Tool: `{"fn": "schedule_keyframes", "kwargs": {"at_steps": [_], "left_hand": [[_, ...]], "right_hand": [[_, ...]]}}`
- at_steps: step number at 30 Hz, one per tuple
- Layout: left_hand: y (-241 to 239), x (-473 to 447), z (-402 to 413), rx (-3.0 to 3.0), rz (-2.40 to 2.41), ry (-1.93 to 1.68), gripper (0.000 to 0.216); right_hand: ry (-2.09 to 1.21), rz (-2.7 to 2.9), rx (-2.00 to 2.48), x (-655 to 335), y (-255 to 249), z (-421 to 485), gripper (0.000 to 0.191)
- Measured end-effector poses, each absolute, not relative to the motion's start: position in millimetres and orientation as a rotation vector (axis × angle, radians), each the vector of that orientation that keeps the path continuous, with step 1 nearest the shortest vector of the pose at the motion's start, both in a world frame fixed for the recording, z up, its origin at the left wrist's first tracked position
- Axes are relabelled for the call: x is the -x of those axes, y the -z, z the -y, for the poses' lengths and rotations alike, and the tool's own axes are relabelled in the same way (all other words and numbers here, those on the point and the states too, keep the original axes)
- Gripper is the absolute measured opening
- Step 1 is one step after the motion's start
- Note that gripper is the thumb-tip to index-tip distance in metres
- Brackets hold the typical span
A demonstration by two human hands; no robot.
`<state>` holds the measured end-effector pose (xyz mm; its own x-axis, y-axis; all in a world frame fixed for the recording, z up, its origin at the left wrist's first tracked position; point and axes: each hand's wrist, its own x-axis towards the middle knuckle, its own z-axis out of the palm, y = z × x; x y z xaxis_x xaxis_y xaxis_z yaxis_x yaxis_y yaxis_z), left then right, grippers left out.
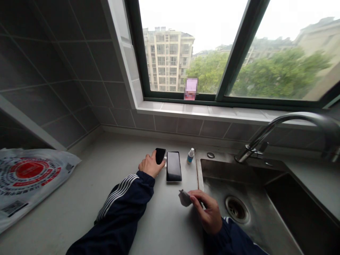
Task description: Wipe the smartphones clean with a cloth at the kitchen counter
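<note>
— Your left hand (149, 164)?
— Stretched forward, fingers (154, 154) curled round a small black phone (160, 155) on the tabletop (79, 198), beside a larger phone (174, 166).
— Your right hand (208, 210)?
— Fingers pinching a grey cloth (184, 198) by the sink (278, 212).

Greys, navy and one splash of red

Pale grey stone counter (79, 198) — two glossy black flat phones (174, 165); navy sleeve with white stripes (124, 198); white plastic bag printed with red rings (29, 177); small grey cloth (184, 198).

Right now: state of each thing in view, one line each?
Left hand: gripping small black phone.
Right hand: pinching grey cloth.
Large phone: flat, screen dark.
Small bottle: upright, capped.
Faucet: no water running.
Sink: no water pooled.
</note>
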<state>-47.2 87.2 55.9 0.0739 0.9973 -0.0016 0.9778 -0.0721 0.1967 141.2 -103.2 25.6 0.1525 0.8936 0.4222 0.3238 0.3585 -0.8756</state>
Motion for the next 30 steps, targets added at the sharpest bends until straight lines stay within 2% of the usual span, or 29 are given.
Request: {"fn": "schedule_keyframes", "kwargs": {"at_steps": [13, 21, 30], "left_hand": [[-50.5, 31.4, -87.7, -2.193, -2.104, -0.131, 0.080], [-46.2, 25.8, -88.5, -2.225, -2.131, -0.167, 0.071], [-46.2, 35.0, -88.6, -2.229, -2.131, -0.198, 0.079]], "right_hand": [[-0.637, 1.457, 1.178, -138.6, -32.5, 104.3, 0.020], [-0.660, 1.494, 1.170, -139.8, -33.8, 104.1, 0.018], [-0.642, 1.490, 1.166, -138.7, -30.6, 103.9, 0.021]]}}
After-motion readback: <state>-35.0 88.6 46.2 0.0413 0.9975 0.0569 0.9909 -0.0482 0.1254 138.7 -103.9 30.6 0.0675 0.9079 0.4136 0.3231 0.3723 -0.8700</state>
